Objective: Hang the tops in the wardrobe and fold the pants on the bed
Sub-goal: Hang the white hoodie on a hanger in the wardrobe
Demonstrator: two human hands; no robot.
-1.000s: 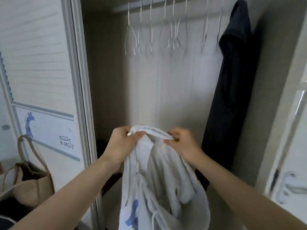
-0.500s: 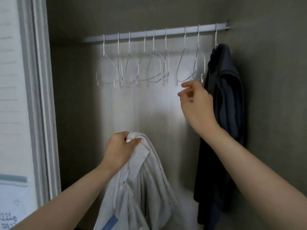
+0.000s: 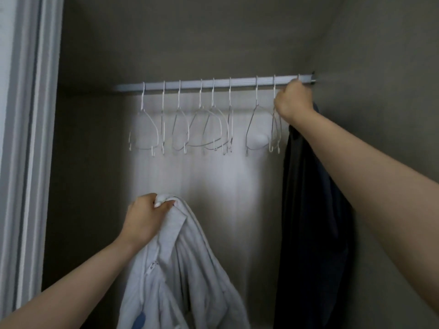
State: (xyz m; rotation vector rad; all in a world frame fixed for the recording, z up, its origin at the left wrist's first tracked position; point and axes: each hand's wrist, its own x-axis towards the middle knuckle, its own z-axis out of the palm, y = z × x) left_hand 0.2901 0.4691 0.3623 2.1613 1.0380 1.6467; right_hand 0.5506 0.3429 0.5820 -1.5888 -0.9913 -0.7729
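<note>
Left hand (image 3: 145,218) grips the collar of a white zip-front top with a blue patch (image 3: 180,269), fingers curled tight round the bunched fabric; the top hangs limp below the fist, low in the open wardrobe, not yet on any hanger. Right hand (image 3: 293,100) is up at the far right end of the pale metal wardrobe rail (image 3: 190,84), fingers curled at the neck of the last thin white wire hanger (image 3: 275,129). Looks like a grip on that hanger's hook, though the fist hides the contact itself. A dark navy garment (image 3: 313,210) hangs just right of that hand, already on the rail.

Risks, as I judge them:
- The empty wire hangers sit close together and some overlap, so lifting one out could snag a neighbour and drag it off the rail.
- The hand is right beside the dark garment's hook; it could knock it or pull the wrong hanger.
- The top is held by one bunched corner only, so it may slip or twist, making the hanger hard to thread in with one hand.
</note>
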